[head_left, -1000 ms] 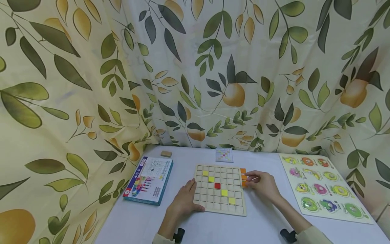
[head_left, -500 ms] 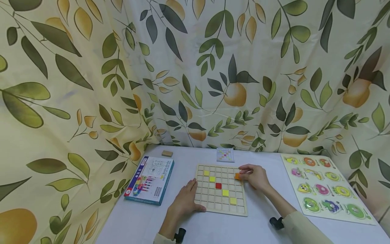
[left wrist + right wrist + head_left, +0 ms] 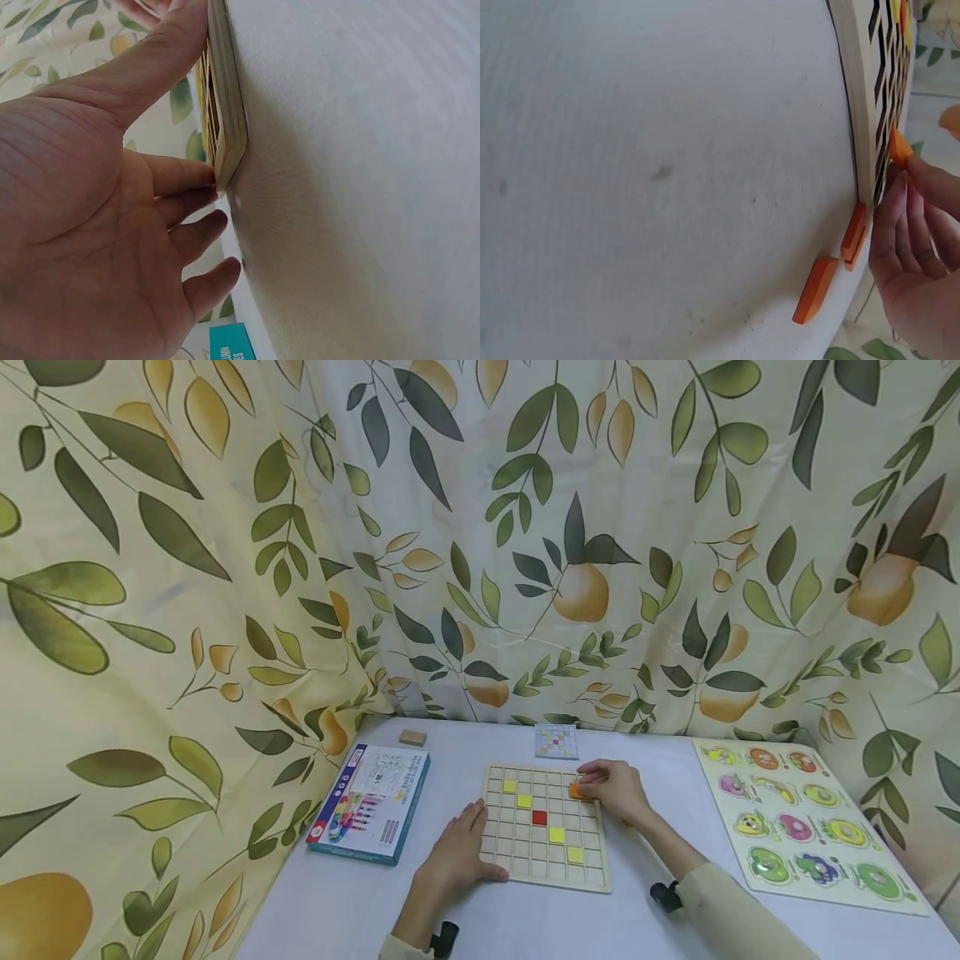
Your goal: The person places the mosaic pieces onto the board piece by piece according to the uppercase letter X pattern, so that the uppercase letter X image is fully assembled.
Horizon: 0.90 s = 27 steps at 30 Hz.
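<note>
A light wooden grid board (image 3: 517,845) lies on the white table. Yellow tiles (image 3: 557,835) and a red tile (image 3: 539,817) form a diagonal on it. My right hand (image 3: 617,791) pinches an orange tile (image 3: 576,791) between thumb and fingers over the board's upper right cells; in the right wrist view this orange tile (image 3: 898,148) is at the grid surface, partly hidden by the fingertips. More orange tiles (image 3: 815,291) lie beside the board's right edge. My left hand (image 3: 453,852) rests at the near left corner, its extended fingers along the left edge and thumb on the near edge.
Behind the board lies a small pattern card (image 3: 556,741). A boxed game (image 3: 367,802) is on the left, with a small wooden block (image 3: 412,737) beyond it. On the right lies a fruit picture board (image 3: 802,814). A leaf-patterned curtain (image 3: 480,568) hangs behind the table.
My right hand took an orange tile from beside the board and carried it left over the upper right cells. The left hand has kept its place at the corner.
</note>
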### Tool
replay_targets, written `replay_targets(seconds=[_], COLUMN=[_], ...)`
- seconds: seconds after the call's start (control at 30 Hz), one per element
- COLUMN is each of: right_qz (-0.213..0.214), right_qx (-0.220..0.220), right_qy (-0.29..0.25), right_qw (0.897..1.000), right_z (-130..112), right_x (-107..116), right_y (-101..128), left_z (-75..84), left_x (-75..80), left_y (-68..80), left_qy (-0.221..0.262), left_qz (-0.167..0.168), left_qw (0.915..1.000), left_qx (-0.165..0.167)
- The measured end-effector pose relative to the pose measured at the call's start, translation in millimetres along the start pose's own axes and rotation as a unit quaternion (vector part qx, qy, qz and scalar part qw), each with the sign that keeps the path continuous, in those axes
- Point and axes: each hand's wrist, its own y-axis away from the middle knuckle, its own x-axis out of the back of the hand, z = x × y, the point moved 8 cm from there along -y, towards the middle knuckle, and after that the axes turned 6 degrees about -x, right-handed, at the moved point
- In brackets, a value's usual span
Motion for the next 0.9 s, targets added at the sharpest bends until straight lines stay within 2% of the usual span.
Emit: replay_targets(seconds=[0.23,0.6,0.9], right_qz=[-0.003,0.000,0.034], right_qx=[-0.016,0.008,0.011], right_qy=[0.010,0.048,0.069], right_qw=[1.000,0.999,0.997], right_z=[-1,-10,-11], right_x=[-6,-12,-3], right_y=[0,1,9], left_z=[-0.1,-1.7,-2.3], left_x=[-1.0,-1.8,-2.3], left_y=[-0.1,-0.8,-1.0], left_qy=[-0.007,-0.009,-0.009], left_qz=[0.001,0.003,0.004], left_qw=[1.0000,1.0000,0.9999], left_qx=[0.002,0.004,0.000])
